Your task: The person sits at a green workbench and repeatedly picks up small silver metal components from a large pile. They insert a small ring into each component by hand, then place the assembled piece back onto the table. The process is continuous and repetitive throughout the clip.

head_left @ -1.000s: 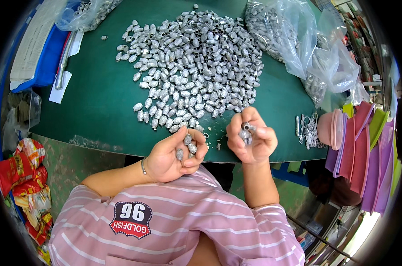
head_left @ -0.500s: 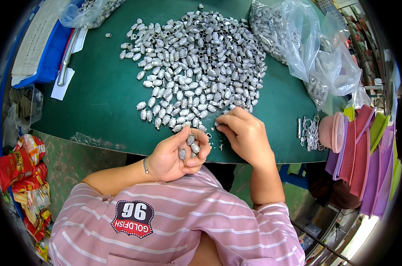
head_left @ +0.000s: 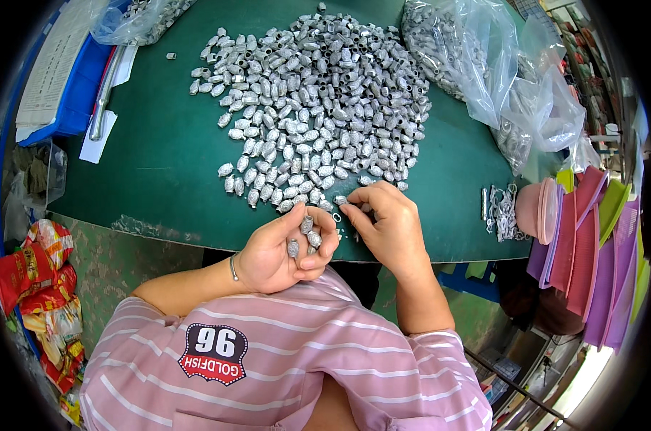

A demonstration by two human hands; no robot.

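Note:
My left hand [head_left: 276, 253] is cupped palm up near the table's front edge, its fingers curled around several silver-grey barrel-shaped metal beads [head_left: 313, 239] with a raised pattern. Just to its right, my right hand [head_left: 388, 224] points down at the table, thumb and forefinger closed at a single bead [head_left: 340, 200]. Its other fingers are bent under and partly hidden. A large heap of the same hollow beads [head_left: 325, 108] spreads over the green table [head_left: 153, 158] beyond both hands. Small pale crumbs and a tiny ring [head_left: 336, 217] lie between the hands.
Clear plastic bags [head_left: 487, 68] of beads stand at the back right, another bag [head_left: 135, 25] at the back left. Blue tray [head_left: 74, 108] with papers and a metal rod [head_left: 104, 100] are at left. Metal clips [head_left: 504, 215], pink bowls [head_left: 534, 208] and coloured plastic baskets [head_left: 584, 251] are at right.
My right hand has shifted a little left, its fingertips now at a bead on the heap's near edge. My left hand still cups its beads almost unmoved.

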